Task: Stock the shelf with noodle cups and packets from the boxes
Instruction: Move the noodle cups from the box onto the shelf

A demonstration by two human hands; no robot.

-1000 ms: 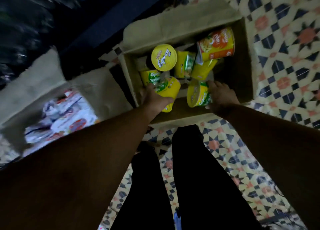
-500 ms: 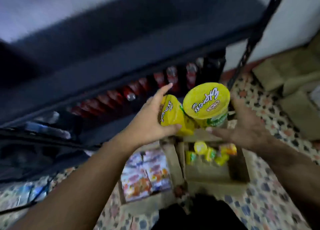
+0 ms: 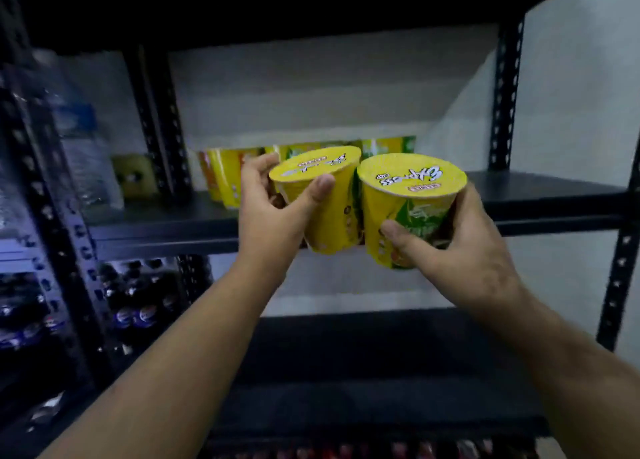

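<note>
2 noodle cups are up at shelf height, 1 in each hand, just in front of the edge of the black shelf (image 3: 540, 185). The left hand (image 3: 273, 213) wraps the left cup (image 3: 325, 195) around its upper wall, thumb curled over the near side just under the lid rim and fingers around the far side. The right hand (image 3: 460, 251) holds the right cup (image 3: 412, 209) lower down, thumb pressed across the green part of the wall and fingers curved behind it. Both cups tilt slightly toward the camera, lids up, and their sides sit almost touching.

These cups look light, with thin walls that would likely dent under a hard squeeze and a glossy wrap that could slip. A hold around the middle of the wall, clear of the foil lid, seems safest, and both holds match that.

Behind the hands, a row of stocked cups (image 3: 225, 174) already stands at the back of the same shelf. Water bottles (image 3: 83, 147) stand in the bay to the left, and dark soda bottles (image 3: 138, 306) fill the level below them.
</note>
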